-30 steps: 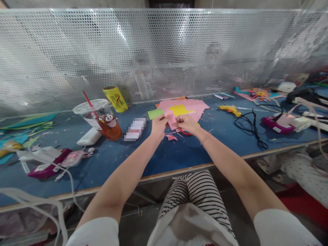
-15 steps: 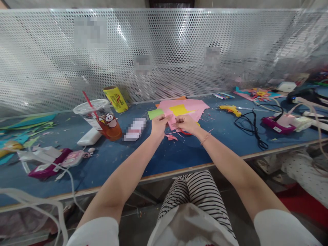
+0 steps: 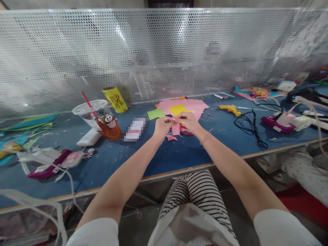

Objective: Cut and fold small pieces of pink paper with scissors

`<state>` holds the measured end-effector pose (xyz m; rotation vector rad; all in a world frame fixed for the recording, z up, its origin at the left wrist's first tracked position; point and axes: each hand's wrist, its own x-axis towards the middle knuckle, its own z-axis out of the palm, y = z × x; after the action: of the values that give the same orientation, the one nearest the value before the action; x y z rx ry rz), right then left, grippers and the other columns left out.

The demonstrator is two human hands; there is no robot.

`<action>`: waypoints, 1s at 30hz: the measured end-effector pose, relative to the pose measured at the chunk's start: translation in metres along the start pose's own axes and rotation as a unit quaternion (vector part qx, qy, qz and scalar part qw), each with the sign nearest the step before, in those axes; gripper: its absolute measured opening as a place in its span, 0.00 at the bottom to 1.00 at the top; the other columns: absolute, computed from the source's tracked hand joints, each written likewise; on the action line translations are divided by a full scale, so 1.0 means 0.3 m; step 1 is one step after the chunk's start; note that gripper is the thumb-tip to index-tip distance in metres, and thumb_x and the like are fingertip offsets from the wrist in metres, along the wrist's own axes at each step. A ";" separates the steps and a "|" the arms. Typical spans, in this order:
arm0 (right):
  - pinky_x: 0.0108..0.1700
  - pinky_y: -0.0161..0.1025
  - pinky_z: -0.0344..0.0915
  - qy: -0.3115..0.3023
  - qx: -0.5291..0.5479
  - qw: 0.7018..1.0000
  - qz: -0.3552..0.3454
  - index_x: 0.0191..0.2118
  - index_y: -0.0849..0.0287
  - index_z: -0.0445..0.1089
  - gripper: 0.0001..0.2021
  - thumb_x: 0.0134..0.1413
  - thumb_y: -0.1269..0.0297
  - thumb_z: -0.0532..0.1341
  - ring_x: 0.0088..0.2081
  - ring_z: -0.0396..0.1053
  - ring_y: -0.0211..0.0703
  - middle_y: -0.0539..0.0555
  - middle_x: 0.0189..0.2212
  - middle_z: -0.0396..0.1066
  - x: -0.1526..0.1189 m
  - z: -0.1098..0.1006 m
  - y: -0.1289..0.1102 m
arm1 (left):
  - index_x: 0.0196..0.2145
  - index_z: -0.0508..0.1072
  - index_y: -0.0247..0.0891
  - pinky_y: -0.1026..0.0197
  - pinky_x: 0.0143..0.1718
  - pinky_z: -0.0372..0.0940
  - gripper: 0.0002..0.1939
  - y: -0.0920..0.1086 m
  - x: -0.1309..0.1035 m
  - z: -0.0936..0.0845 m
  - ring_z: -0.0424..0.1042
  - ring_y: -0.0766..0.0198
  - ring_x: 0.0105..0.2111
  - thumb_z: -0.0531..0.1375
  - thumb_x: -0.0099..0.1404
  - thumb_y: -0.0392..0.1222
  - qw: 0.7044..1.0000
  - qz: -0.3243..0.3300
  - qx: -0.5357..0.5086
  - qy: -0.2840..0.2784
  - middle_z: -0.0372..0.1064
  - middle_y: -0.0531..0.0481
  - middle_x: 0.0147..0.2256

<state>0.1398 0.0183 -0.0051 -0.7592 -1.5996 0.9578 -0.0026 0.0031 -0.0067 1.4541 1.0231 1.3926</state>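
Above the blue, scrap-strewn tabletop (image 3: 169, 159), the left hand (image 3: 162, 127) and right hand (image 3: 189, 122) now meet at the fingertips, where earlier a gap parted them. Both seem pinched on a small pink paper strip (image 3: 175, 130), its lower end showing beneath, suggesting its upper part is being worked.

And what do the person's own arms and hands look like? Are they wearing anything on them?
The left hand and right hand have no gloves. A thin, pinkish bracelet goes round the right wrist; none shows on the left. Short white sleeves cover the upper arms, leaving both forearms bare.
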 end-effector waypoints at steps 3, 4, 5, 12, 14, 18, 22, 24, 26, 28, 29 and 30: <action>0.38 0.37 0.65 -0.004 0.041 0.999 0.024 0.28 0.59 0.73 0.12 0.38 0.56 0.65 0.33 0.69 0.38 0.53 0.29 0.73 -0.001 0.001 0.006 | 0.21 0.74 0.33 0.67 0.24 0.58 0.10 0.000 0.001 0.000 0.62 0.71 0.21 0.66 0.42 0.43 1.000 0.007 0.009 -0.001 0.67 0.52 0.21; 0.37 0.37 0.65 -0.005 0.058 0.998 0.039 0.28 0.59 0.73 0.12 0.37 0.55 0.65 0.33 0.69 0.38 0.53 0.29 0.73 -0.001 0.002 0.009 | 0.21 0.74 0.33 0.67 0.24 0.58 0.10 0.000 0.001 0.001 0.62 0.71 0.21 0.66 0.42 0.43 1.000 0.007 0.012 0.000 0.67 0.52 0.21; 0.36 0.37 0.65 -0.005 0.073 0.996 0.054 0.28 0.58 0.73 0.12 0.37 0.55 0.65 0.32 0.69 0.38 0.53 0.30 0.73 -0.002 0.002 0.012 | 0.22 0.74 0.33 0.67 0.24 0.58 0.11 -0.001 0.001 0.002 0.62 0.71 0.21 0.66 0.42 0.44 1.000 0.006 0.014 0.001 0.67 0.52 0.21; 0.37 0.38 0.65 -0.016 0.022 0.999 0.023 0.28 0.59 0.72 0.11 0.38 0.57 0.64 0.33 0.69 0.39 0.53 0.29 0.72 0.001 -0.004 0.010 | 0.21 0.74 0.34 0.67 0.24 0.56 0.08 -0.011 0.003 0.003 0.61 0.71 0.20 0.65 0.42 0.41 1.000 0.010 0.023 0.000 0.66 0.54 0.20; 0.40 0.39 0.64 -0.027 -0.028 0.999 -0.012 0.31 0.59 0.72 0.12 0.39 0.58 0.64 0.35 0.69 0.39 0.54 0.31 0.72 0.001 -0.004 0.003 | 0.19 0.73 0.34 0.68 0.23 0.55 0.06 -0.014 0.004 0.000 0.60 0.72 0.20 0.65 0.42 0.38 0.999 0.016 0.045 -0.003 0.65 0.54 0.19; 0.40 0.38 0.64 -0.014 -0.088 0.995 -0.045 0.30 0.59 0.72 0.10 0.41 0.59 0.63 0.35 0.68 0.40 0.53 0.31 0.71 -0.006 0.002 -0.011 | 0.17 0.72 0.34 0.67 0.22 0.54 0.05 -0.011 0.000 0.002 0.59 0.72 0.19 0.64 0.42 0.37 0.997 0.025 0.076 -0.005 0.64 0.55 0.17; 0.37 0.38 0.63 0.008 -0.118 0.991 -0.068 0.26 0.59 0.71 0.07 0.42 0.60 0.62 0.33 0.67 0.39 0.53 0.28 0.70 -0.011 0.008 -0.024 | 0.19 0.73 0.33 0.67 0.23 0.54 0.07 -0.002 -0.007 0.010 0.59 0.71 0.19 0.65 0.42 0.39 0.999 -0.002 0.044 -0.005 0.66 0.53 0.19; 0.37 0.38 0.63 0.019 -0.113 0.992 -0.059 0.25 0.59 0.71 0.06 0.42 0.61 0.62 0.32 0.67 0.39 0.52 0.27 0.70 -0.010 0.009 -0.027 | 0.19 0.74 0.33 0.67 0.21 0.53 0.08 0.002 -0.008 0.010 0.58 0.72 0.18 0.65 0.42 0.41 0.999 -0.003 0.049 -0.012 0.65 0.54 0.18; 0.37 0.37 0.63 0.041 -0.088 0.995 -0.038 0.25 0.59 0.70 0.06 0.42 0.62 0.61 0.32 0.67 0.38 0.52 0.27 0.70 -0.006 0.008 -0.025 | 0.20 0.75 0.34 0.67 0.20 0.50 0.10 0.006 -0.006 0.009 0.55 0.73 0.17 0.66 0.43 0.44 0.998 0.006 0.066 -0.017 0.62 0.55 0.16; 0.37 0.37 0.63 0.062 -0.050 0.997 -0.011 0.26 0.60 0.70 0.06 0.41 0.62 0.61 0.31 0.67 0.37 0.52 0.26 0.70 -0.001 0.007 -0.015 | 0.21 0.75 0.34 0.67 0.19 0.47 0.12 0.009 -0.004 0.008 0.53 0.74 0.17 0.66 0.43 0.47 0.996 0.015 0.083 -0.015 0.60 0.56 0.15; 0.36 0.36 0.63 0.070 -0.030 0.997 0.002 0.26 0.60 0.70 0.07 0.41 0.62 0.61 0.30 0.67 0.37 0.51 0.26 0.70 0.002 0.006 -0.008 | 0.20 0.75 0.35 0.67 0.19 0.47 0.12 0.011 -0.004 0.009 0.52 0.74 0.17 0.65 0.43 0.48 0.996 0.019 0.088 -0.013 0.59 0.56 0.15; 0.35 0.36 0.64 0.077 -0.009 0.997 0.014 0.27 0.60 0.69 0.07 0.41 0.62 0.61 0.30 0.67 0.36 0.51 0.26 0.70 0.004 0.006 0.000 | 0.19 0.74 0.35 0.67 0.19 0.47 0.13 0.013 -0.004 0.010 0.52 0.74 0.17 0.65 0.44 0.49 0.996 0.021 0.090 -0.012 0.58 0.56 0.14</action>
<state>0.1377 0.0189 -0.0047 -0.8504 -1.4683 0.8847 0.0003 0.0006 -0.0033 1.6275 1.1323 1.3366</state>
